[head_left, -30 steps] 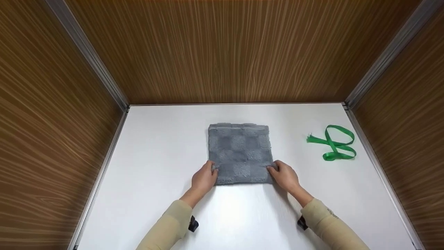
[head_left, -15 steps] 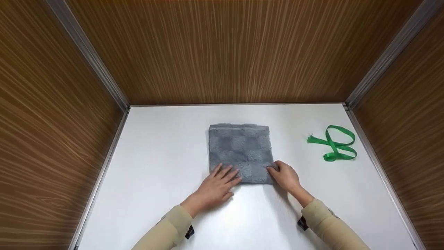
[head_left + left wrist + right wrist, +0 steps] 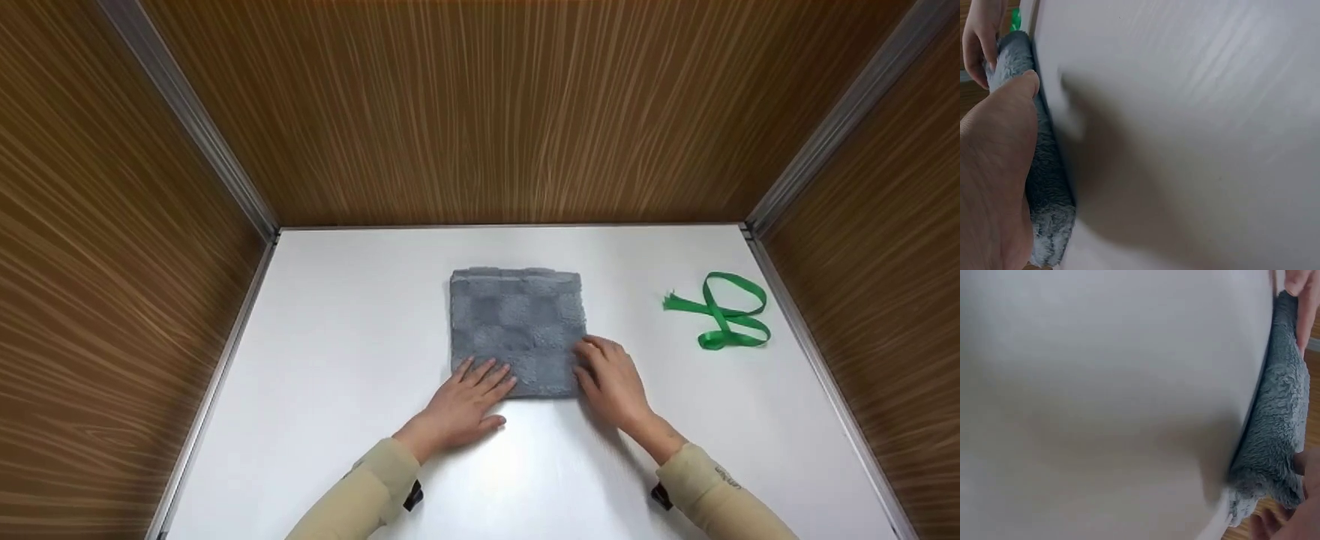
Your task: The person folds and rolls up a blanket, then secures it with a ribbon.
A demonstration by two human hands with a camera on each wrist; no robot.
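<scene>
Towel point(image 3: 517, 330) lies folded in the middle of the white table point(image 3: 345, 330), with bare tabletop all round it: wide room to the left as far as the metal rail, a strip behind it up to the wooden back wall point(image 3: 510, 112), and open surface toward the bottom of the frame. It is grey and fluffy, with a faint checked pattern, folded to a near square with its layered edge at the far side. The left hand point(image 3: 465, 401) rests flat on the towel's lower left corner, fingers straight and spread. The right hand point(image 3: 611, 379) lies on the lower right corner, fingers stretched over the side edge, gripping nothing that I can see. In the left wrist view the thumb presses on the thick folded edge. A green ribbon point(image 3: 720, 311) lies looped at centre right, well apart from the towel.
</scene>
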